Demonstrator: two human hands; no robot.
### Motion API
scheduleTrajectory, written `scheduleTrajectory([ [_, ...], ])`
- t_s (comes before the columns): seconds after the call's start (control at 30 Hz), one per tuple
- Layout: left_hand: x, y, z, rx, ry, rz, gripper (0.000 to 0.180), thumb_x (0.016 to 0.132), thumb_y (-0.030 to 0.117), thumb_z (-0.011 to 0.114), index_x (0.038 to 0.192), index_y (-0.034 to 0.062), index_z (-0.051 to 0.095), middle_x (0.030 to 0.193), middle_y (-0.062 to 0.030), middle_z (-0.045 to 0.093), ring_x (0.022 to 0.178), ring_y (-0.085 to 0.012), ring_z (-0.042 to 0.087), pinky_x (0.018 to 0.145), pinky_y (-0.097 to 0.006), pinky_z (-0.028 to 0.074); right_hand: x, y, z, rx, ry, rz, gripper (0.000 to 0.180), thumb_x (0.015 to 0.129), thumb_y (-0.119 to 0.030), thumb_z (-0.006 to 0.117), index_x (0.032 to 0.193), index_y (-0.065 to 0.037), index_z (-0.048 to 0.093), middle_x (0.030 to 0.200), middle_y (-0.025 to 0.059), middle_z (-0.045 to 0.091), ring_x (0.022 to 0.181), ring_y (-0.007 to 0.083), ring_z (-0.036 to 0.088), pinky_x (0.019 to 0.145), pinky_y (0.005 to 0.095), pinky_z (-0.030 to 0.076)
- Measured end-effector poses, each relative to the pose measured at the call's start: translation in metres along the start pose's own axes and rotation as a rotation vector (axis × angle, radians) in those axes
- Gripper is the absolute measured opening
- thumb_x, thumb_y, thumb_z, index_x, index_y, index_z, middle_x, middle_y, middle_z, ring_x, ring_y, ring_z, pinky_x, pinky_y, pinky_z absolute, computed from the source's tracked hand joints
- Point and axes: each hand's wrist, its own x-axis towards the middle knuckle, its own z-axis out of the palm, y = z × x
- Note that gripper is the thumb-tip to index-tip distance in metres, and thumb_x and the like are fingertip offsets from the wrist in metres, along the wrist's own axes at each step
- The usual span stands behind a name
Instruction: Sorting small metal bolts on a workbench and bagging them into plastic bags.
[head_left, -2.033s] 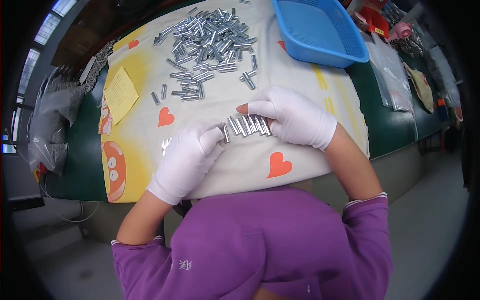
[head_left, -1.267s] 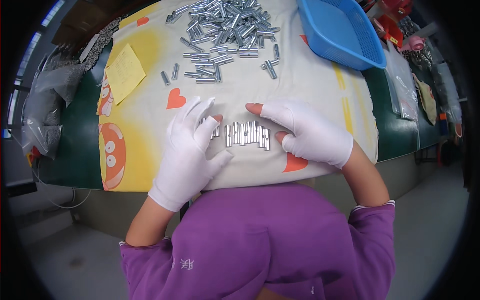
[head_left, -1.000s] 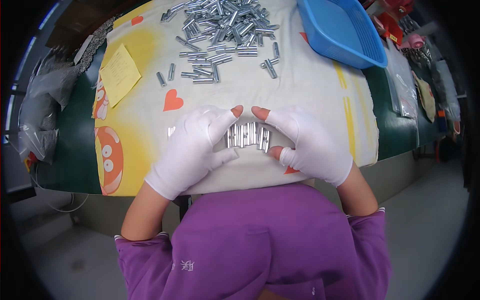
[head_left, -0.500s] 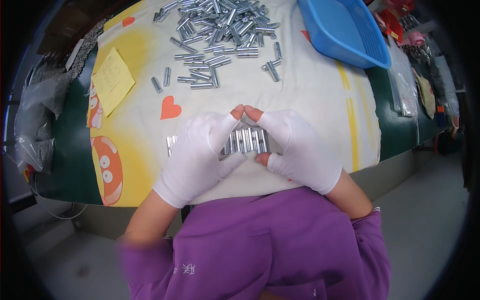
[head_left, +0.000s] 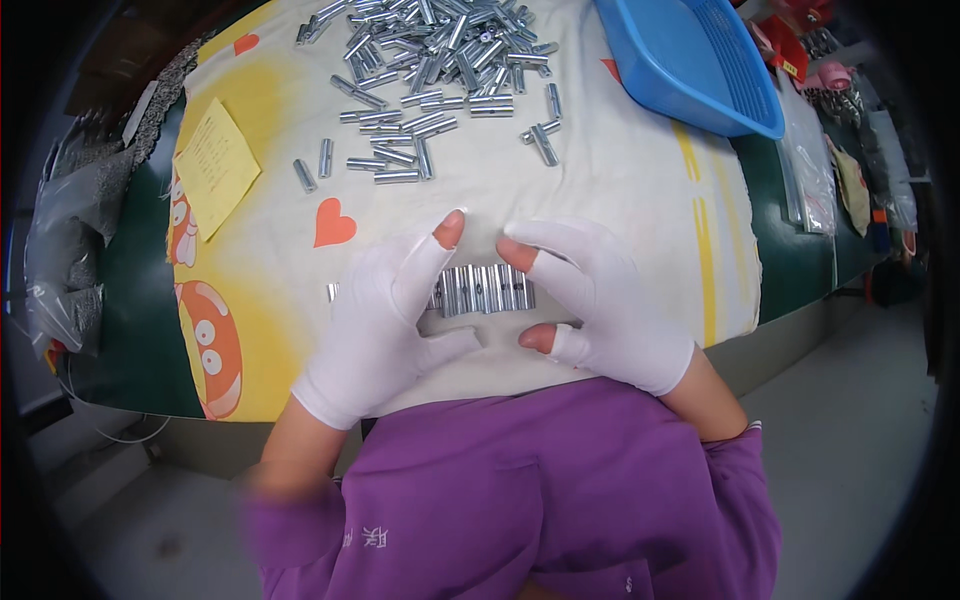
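Note:
Both my hands wear white gloves with cut-off fingertips. My left hand [head_left: 385,320] and my right hand [head_left: 598,300] frame a short row of small silver metal tubes [head_left: 482,289] lying side by side on the cream cloth [head_left: 620,190]. Forefingers and thumbs bracket the row from both ends, pressing it together. One more tube [head_left: 332,292] peeks out left of my left hand. A big loose pile of the same metal tubes [head_left: 430,50] lies farther up the cloth.
A blue plastic tray [head_left: 690,65] stands at the upper right. A yellow paper note [head_left: 215,165] lies at the left. Clear plastic bags [head_left: 60,250] hang off the table's left side, more bags and clutter [head_left: 850,150] at the right edge.
My hands closed in from both sides on the row of tubes, pushing them together into a tight row. The view shifted slightly; the pile and tray stayed put.

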Motion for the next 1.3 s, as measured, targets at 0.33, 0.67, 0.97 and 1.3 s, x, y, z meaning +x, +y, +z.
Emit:
scheduleTrajectory([
  [0.33, -0.056, -0.024, -0.041, 0.353, 0.274, -0.204, 0.052, 0.074, 0.013, 0.078, 0.12, 0.0061, 0.056, 0.137, -0.0186, 0.052, 0.129, -0.0405, 0.048, 0.104, -0.048, 0.041, -0.008, 0.01, -0.014, -0.442, -0.229, -0.167, 0.075, 0.085, -0.078, 0.037, 0.117, -0.019, 0.07, 0.14, 0.0221, 0.048, 0.131, 0.0505, 0.04, 0.109, 0.064, 0.029],
  [0.67, -0.062, -0.002, -0.025, 0.339, 0.202, -0.022, 0.037, 0.068, 0.005, 0.074, 0.103, 0.0065, 0.062, 0.116, -0.0085, 0.062, 0.108, -0.0342, 0.06, 0.087, -0.045, 0.049, 0.019, -0.01, -0.004, -0.351, -0.278, -0.246, 0.06, 0.074, -0.052, 0.07, 0.122, -0.015, 0.065, 0.147, 0.0101, 0.044, 0.139, 0.0385, 0.035, 0.113, 0.0583, 0.028],
  [0.97, -0.048, 0.009, -0.008, 0.314, 0.083, 0.025, 0.044, 0.069, 0.01, 0.078, 0.109, 0.0099, 0.06, 0.124, -0.0062, 0.059, 0.114, -0.0327, 0.058, 0.09, -0.044, 0.049, 0.022, -0.003, 0.009, -0.408, -0.259, -0.263, 0.069, 0.082, -0.072, 0.046, 0.125, -0.022, 0.066, 0.143, 0.016, 0.047, 0.133, 0.0465, 0.038, 0.11, 0.0635, 0.028],
  [1.3, -0.016, 0.025, 0.003, 0.242, -0.07, 0.186, 0.032, 0.068, 0.015, 0.077, 0.096, 0.0061, 0.063, 0.127, -0.0044, 0.057, 0.114, -0.0274, 0.055, 0.089, -0.041, 0.049, -0.023, 0.017, -0.022, -0.459, -0.236, -0.128, 0.072, 0.086, -0.077, 0.036, 0.117, -0.022, 0.07, 0.14, 0.0212, 0.049, 0.131, 0.0523, 0.039, 0.109, 0.0666, 0.025],
])
